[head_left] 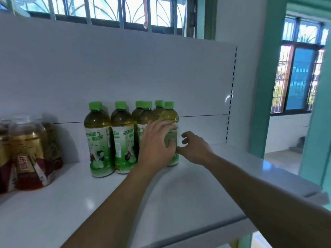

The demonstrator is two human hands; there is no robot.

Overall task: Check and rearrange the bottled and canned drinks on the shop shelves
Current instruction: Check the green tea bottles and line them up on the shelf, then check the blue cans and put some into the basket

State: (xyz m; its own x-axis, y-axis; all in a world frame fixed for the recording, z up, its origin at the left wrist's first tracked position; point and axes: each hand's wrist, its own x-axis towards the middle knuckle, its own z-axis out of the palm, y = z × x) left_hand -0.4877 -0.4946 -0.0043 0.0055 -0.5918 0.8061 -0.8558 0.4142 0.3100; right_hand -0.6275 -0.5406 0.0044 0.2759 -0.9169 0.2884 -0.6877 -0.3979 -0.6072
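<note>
Green-capped bottles stand clustered mid-shelf against the back panel. The left hand wraps its fingers round the rightmost bottle. The right hand lies just beside it, fingers loosely curled, holding nothing. Wrapped amber bottles are cut off at the left edge. Bare shelf extends to the right edge. The rear bottles are partly hidden.

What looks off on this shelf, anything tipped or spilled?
Nothing tipped or spilled. Only the rightmost green-capped bottle, gripped by the left hand, stands further back than the two front bottles left of it, so the row looks uneven.
</note>
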